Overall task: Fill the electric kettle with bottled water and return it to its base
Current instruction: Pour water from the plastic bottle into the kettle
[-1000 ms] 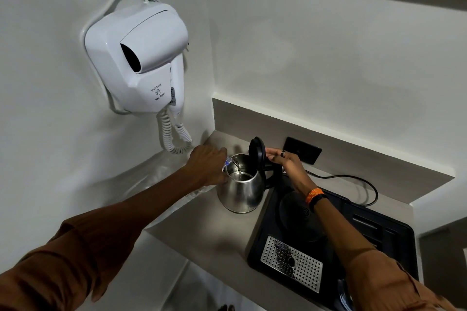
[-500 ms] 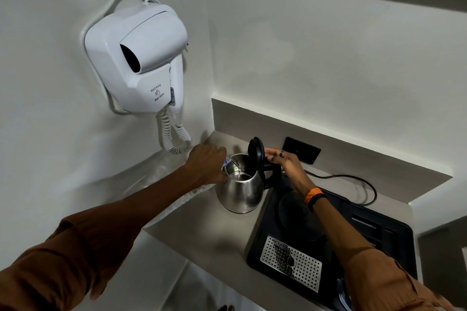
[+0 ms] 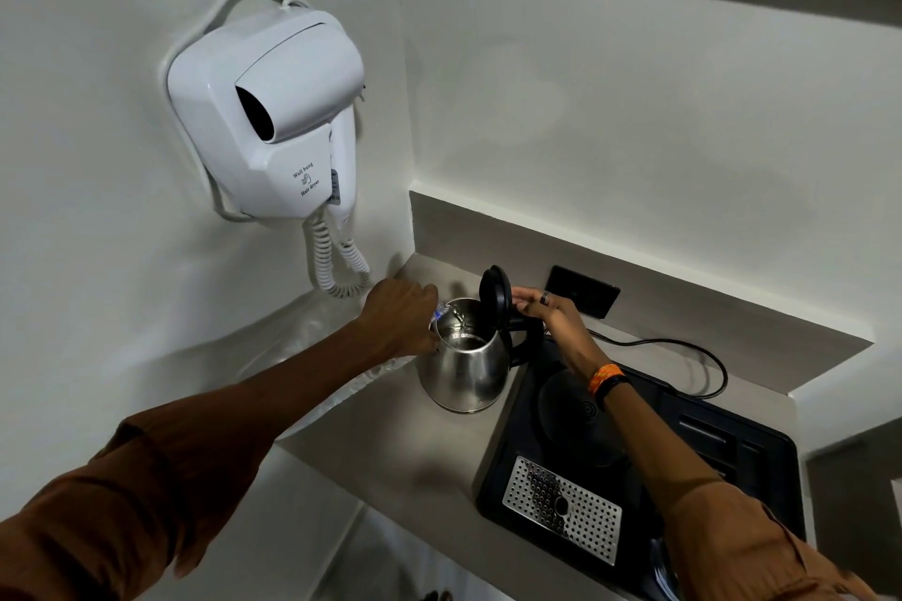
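The left hand [image 3: 398, 320] is gripping a tilted bottle [image 3: 440, 310], water streaming into the steel kettle [image 3: 466, 364] standing on the tabletop [image 3: 400, 459]. The right hand [image 3: 546, 310] is clasping its handle, lid [image 3: 494, 295] up. Best keeping the neck over the opening; the base [image 3: 578, 410] is waiting just right.

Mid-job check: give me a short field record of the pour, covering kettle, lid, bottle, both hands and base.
kettle: stainless steel electric kettle upright on the grey counter, left of the black tray
lid: black hinged lid open, upright
bottle: clear plastic water bottle tilted, mouth over kettle opening, water streaming in
left hand: grip on bottle
right hand: on kettle handle
base: round black base on tray, unoccupied
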The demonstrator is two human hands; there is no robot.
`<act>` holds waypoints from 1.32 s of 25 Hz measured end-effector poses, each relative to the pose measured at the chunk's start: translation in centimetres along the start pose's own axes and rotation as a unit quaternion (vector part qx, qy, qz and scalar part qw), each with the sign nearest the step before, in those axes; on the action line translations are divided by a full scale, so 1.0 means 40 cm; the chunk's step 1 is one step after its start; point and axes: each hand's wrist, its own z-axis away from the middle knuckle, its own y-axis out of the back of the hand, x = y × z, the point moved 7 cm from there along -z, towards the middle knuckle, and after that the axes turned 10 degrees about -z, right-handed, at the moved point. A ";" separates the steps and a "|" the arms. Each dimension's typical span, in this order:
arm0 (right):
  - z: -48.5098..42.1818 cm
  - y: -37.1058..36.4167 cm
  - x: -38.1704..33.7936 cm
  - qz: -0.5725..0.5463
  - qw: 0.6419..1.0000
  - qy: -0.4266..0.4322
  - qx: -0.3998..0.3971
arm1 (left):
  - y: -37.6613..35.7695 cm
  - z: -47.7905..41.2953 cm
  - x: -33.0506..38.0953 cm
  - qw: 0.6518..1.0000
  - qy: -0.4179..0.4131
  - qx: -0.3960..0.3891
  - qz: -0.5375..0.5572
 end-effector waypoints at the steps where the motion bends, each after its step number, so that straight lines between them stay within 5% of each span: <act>1: 0.001 -0.001 -0.001 0.000 1.000 0.000 -0.001 | -0.001 0.002 0.000 1.000 0.002 0.001 0.000; 21: 0.001 0.003 0.008 0.001 1.000 0.001 -0.012 | -0.011 -0.005 0.013 1.000 0.004 -0.020 -0.010; 33: -0.012 0.005 0.015 0.025 1.000 0.004 -0.010 | -0.025 0.067 -0.035 0.975 0.085 0.166 0.123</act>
